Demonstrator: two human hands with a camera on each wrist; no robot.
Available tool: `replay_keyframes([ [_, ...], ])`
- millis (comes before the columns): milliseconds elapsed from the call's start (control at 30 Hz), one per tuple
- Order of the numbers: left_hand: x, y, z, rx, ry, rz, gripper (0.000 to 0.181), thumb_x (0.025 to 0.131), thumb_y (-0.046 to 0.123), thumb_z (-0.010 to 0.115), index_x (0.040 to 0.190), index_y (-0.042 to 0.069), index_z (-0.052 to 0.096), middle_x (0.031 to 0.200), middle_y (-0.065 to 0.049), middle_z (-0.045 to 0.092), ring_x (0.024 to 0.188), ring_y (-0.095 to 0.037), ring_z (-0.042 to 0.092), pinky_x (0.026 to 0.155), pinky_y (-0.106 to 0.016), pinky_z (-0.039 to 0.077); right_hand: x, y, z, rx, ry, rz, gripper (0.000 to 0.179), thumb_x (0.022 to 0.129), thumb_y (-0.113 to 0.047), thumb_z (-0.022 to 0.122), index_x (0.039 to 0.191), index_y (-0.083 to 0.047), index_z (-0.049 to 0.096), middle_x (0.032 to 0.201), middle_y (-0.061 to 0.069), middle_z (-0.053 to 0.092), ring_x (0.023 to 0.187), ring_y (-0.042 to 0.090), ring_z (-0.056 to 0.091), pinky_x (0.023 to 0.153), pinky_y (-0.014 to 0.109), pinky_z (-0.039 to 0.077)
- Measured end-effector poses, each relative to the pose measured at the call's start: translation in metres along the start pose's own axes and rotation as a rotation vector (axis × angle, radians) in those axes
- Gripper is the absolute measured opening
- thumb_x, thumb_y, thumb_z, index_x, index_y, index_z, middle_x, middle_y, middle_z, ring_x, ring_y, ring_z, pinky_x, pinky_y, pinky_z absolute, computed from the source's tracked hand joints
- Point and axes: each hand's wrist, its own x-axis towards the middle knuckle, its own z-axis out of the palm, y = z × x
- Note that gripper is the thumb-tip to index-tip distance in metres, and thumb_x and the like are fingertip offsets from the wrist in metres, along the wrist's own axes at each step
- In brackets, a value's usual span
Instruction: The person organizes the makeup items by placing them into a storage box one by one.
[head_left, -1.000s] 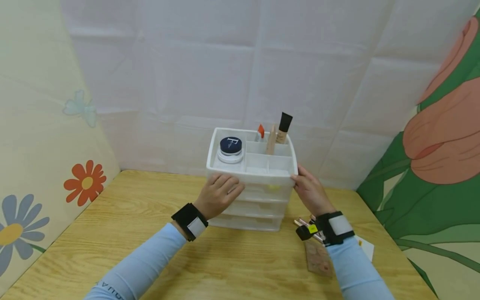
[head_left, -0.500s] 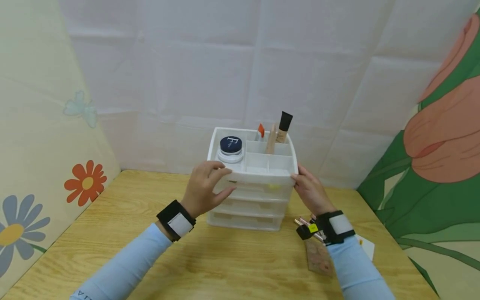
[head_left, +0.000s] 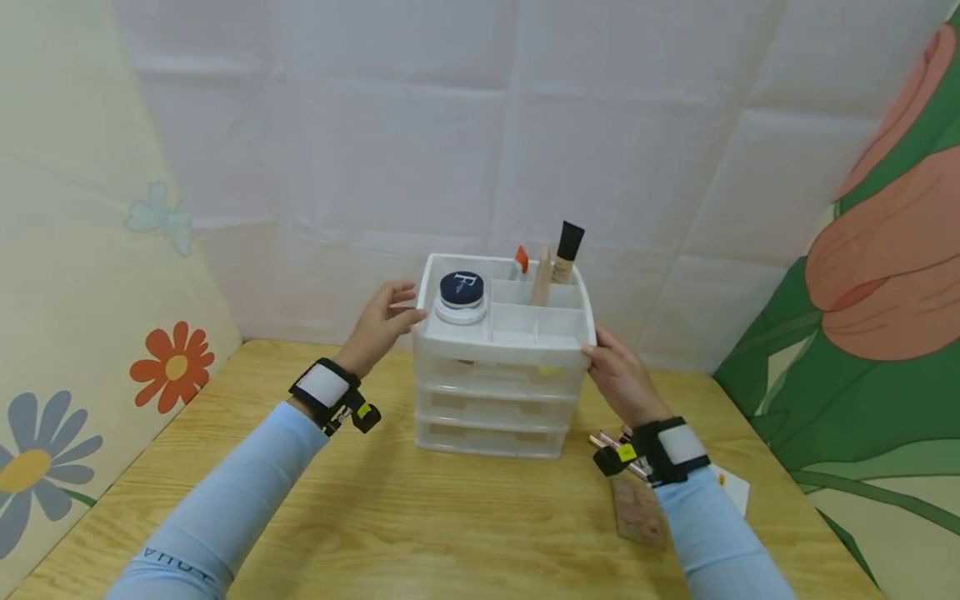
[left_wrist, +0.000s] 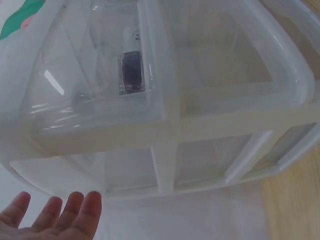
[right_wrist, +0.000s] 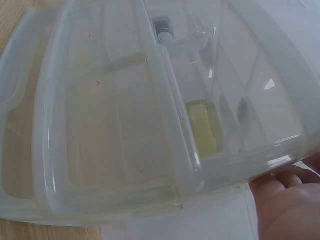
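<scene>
Across the back hangs a creased white sheet (head_left: 375, 150), and below it spreads a wood-grained table (head_left: 420, 533). Upright toward the table's twelve o'clock stands a white drawer organizer (head_left: 495, 350), three translucent drawers under a divided top tray. With the organizer as the clock's centre and twelve toward the sheet, the right hand (head_left: 624, 379) is at three, gripping the top corner, thumb on the front rim, fingers round the side. The left hand (head_left: 375, 329) is near ten, fingers loosely extended and the thumb wide of them, its tip at the rim; I cannot tell whether it touches. Between four and five, a brown palette (head_left: 639, 512) lies flat on the table beside the right sleeve. In the tray, a dark-lidded round jar (head_left: 461, 287) sits at nine, a black-capped tube (head_left: 567, 250) leans at two, a slim beige item (head_left: 542, 279) stands between one and two, and an orange-tipped item (head_left: 521, 261) stands nearer twelve. The top drawer contains a small dark bottle (left_wrist: 132, 72) and a yellow item (right_wrist: 202, 127).
</scene>
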Motion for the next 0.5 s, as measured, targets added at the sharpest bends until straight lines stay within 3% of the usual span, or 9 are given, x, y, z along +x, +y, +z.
replay_keyframes([
  [133,0.007,-0.011,0.004,-0.167,-0.106,-0.099,0.058,0.096,0.014,0.051,0.148,-0.002,0.029,0.147,-0.027,0.034,0.128,-0.039,0.041,0.103,-0.053,0.037,0.000,0.000,0.000,0.001,0.001,0.008,0.056,0.104,-0.007,0.033,0.154,0.001,0.009,0.161,0.014,0.007,0.145,0.029,0.012,0.116,0.039,0.016],
  [267,0.010,-0.016,0.009,-0.234,-0.101,-0.131,0.060,0.096,0.014,0.049,0.149,-0.002,0.026,0.145,-0.027,0.036,0.127,-0.037,0.041,0.105,-0.050,0.037,0.000,0.001,0.000,0.003,0.001,0.010,0.057,0.104,-0.007,0.034,0.154,0.001,0.009,0.161,0.015,0.006,0.145,0.029,0.011,0.115,0.038,0.016],
  [500,0.012,-0.018,0.009,-0.294,-0.106,-0.126,0.060,0.096,0.012,0.048,0.151,-0.001,0.026,0.146,-0.026,0.037,0.128,-0.035,0.041,0.106,-0.048,0.036,0.000,0.000,-0.001,0.010,-0.004,-0.010,0.058,0.103,-0.007,0.035,0.153,0.002,0.007,0.161,0.016,0.006,0.144,0.030,0.011,0.115,0.036,0.018],
])
